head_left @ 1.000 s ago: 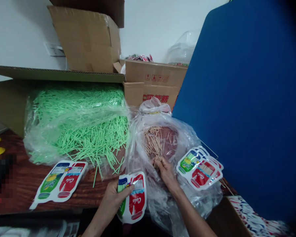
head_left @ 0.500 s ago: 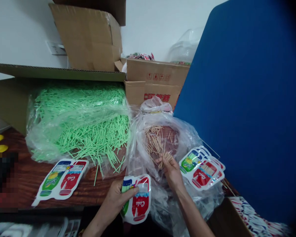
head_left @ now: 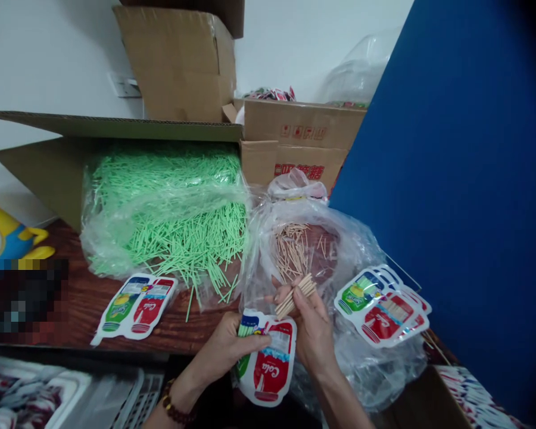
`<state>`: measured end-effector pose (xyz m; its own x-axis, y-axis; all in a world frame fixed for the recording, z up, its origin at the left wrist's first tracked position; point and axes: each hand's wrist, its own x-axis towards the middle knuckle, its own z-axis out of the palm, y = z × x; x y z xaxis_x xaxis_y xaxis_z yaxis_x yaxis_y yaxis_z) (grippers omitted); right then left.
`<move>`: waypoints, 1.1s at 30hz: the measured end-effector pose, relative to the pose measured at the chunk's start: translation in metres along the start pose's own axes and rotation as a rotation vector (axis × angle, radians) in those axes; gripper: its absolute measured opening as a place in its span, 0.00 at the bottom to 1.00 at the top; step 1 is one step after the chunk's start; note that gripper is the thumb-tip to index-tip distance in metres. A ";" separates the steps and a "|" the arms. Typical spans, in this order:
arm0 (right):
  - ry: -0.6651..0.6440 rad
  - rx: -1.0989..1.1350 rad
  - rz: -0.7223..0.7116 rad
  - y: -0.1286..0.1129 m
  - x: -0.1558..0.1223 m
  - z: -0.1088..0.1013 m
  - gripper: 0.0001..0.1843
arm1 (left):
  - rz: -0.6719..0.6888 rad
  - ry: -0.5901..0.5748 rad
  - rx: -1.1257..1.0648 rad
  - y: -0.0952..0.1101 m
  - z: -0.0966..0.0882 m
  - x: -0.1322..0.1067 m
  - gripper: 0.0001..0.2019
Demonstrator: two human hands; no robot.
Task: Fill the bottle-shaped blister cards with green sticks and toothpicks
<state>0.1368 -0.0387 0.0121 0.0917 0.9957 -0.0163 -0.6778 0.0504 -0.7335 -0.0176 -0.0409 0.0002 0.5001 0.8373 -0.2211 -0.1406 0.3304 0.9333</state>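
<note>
My left hand (head_left: 226,348) grips a bottle-shaped printed pouch (head_left: 268,363), red "Cola" on one half and green on the other, with green sticks showing in its green half. My right hand (head_left: 311,325) pinches a small bundle of tan sticks (head_left: 295,294) just above the pouch's top edge. Behind my right hand an open clear plastic bag (head_left: 321,238) holds loose tan sticks (head_left: 290,250). To the left, a big clear bag of green sticks (head_left: 174,220) spills out of a cardboard box onto the wooden table.
A stack of the same pouches (head_left: 384,307) lies right of the bag and another pouch (head_left: 136,305) lies left on the table (head_left: 71,298). Cardboard boxes (head_left: 295,143) stand behind. A blue panel (head_left: 451,179) fills the right side. A yellow toy (head_left: 4,235) sits far left.
My right hand has lifted out of the clear bag with a bundle of tan sticks and come back toward the pouch. The view has shifted slightly left.
</note>
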 end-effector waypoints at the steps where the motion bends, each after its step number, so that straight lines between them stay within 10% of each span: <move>1: -0.008 -0.004 0.017 0.002 0.000 -0.001 0.05 | 0.001 -0.002 -0.015 0.000 0.000 0.000 0.06; 12: -0.232 -0.328 0.164 -0.004 -0.005 -0.012 0.07 | 0.089 0.065 0.026 0.002 -0.004 0.006 0.08; 22: -0.493 -0.924 -0.021 -0.025 0.007 -0.013 0.16 | 0.125 0.119 0.016 0.002 -0.013 0.012 0.07; 33: -0.321 -0.389 0.318 0.007 0.002 -0.023 0.17 | 0.129 0.188 -0.021 0.003 -0.019 0.015 0.08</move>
<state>0.1493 -0.0383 -0.0084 -0.3377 0.9343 -0.1142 -0.3132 -0.2259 -0.9224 -0.0268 -0.0188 -0.0057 0.3088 0.9390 -0.1512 -0.2113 0.2227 0.9517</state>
